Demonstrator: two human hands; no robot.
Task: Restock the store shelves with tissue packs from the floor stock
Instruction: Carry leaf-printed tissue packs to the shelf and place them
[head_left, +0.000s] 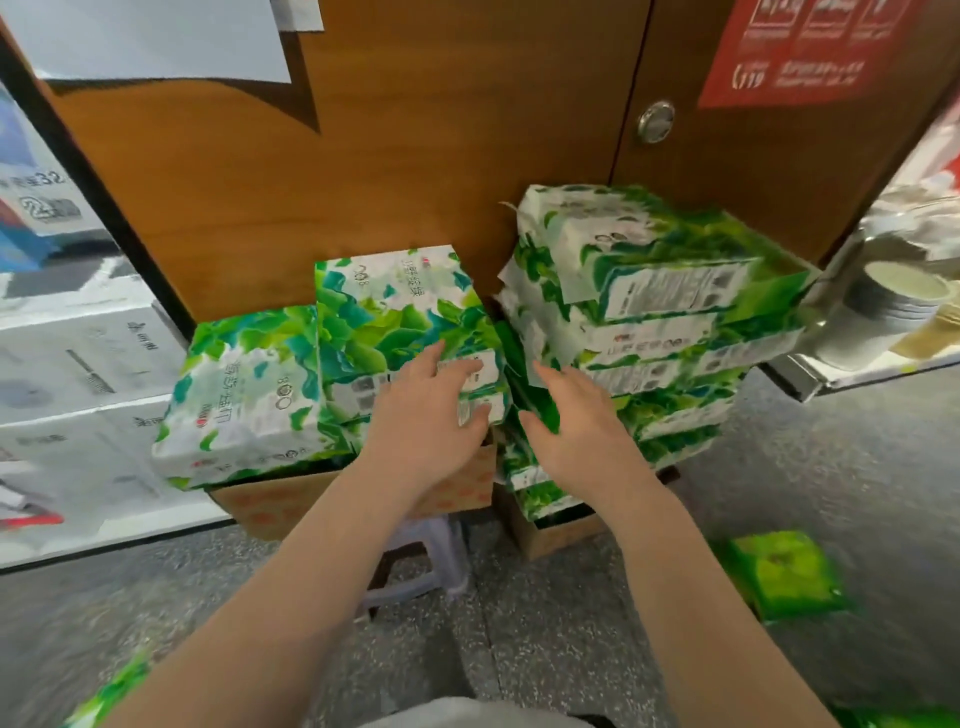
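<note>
Green-and-white tissue packs are piled on cardboard boxes against a wooden door. A middle pack (395, 317) leans upright, with a second pack (244, 395) lying to its left. On the right rises a stack of several packs (660, 322). My left hand (431, 410) rests with spread fingers on the near end of the middle pack. My right hand (571, 415) reaches into the gap between that pack and the right stack, fingers straight against the stack's side.
Two cardboard boxes (270, 504) sit under the packs, with a small purple stool (415, 566) in front. A bright green pack (789, 571) lies on the grey floor at right. White cartons (78, 374) are stacked at left. A metal shelf with paper cups (893, 301) juts in from the right.
</note>
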